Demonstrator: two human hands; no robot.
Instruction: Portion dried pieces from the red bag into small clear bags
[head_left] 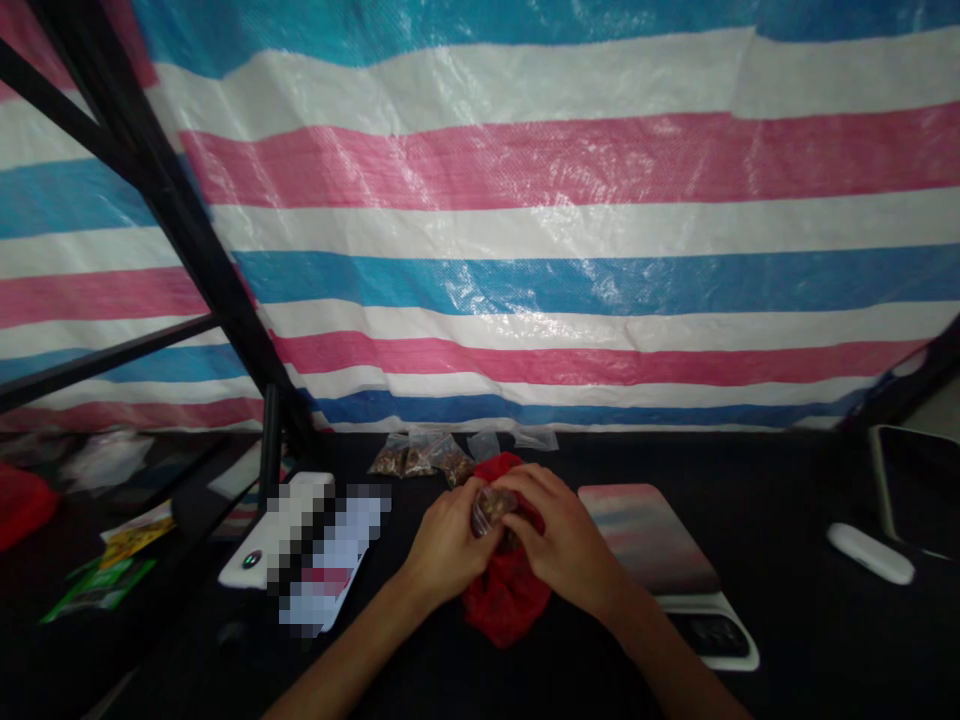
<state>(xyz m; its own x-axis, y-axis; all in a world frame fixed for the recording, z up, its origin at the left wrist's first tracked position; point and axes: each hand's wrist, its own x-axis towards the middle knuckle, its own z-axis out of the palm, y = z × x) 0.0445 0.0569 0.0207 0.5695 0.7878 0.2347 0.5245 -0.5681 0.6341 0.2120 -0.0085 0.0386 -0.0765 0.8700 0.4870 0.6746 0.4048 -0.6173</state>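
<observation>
Above a red plastic bag [506, 605] on the black table, both hands hold a small clear plastic bag [491, 508] with brownish bits in it. My left hand [448, 540] closes its fingers on the small bag's left side. From the right, my right hand [561, 535] grips the same bag, thumb and fingers bent round it. The red bag lies open beneath the hands, and what is inside it is mostly hidden. Just beyond, several filled clear bags [420, 458] of brown bits lie in a row, close to flat clear bags [535, 438].
Right of the hands is a kitchen scale [720, 630] with a reflective plate [649, 538]. A white power bank [277, 530] and a phone [337, 560] lie left. A white oblong device [870, 553] sits far right. Striped sheeting [562, 280] hangs behind; a black frame [187, 240] slants at left.
</observation>
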